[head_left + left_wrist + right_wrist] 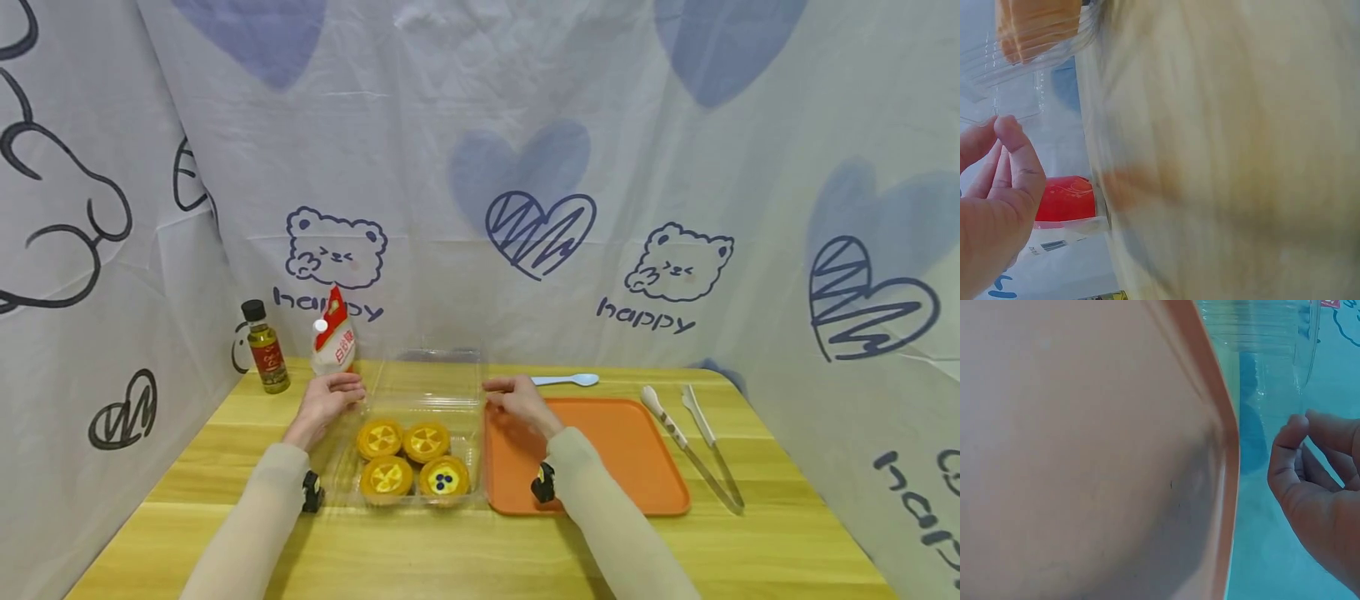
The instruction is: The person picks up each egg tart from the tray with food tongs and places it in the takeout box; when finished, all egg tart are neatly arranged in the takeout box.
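In the head view, a clear plastic clamshell box lies with its transparent lid raised at the back. Inside sit three egg tarts with pale wedge-patterned tops and one tart with dark berries. At the lid's left edge, my left hand pinches the clear plastic between thumb and finger. My right hand pinches the opposite edge, above an orange tray. Both wrist views show the left hand and the right hand with fingertips meeting at the thin lid edge.
Behind my left hand stand a red and white bag and an oil bottle with a black cap. A pale blue spoon lies behind the tray. Tongs rest to its right. Printed cloth surrounds the wooden table.
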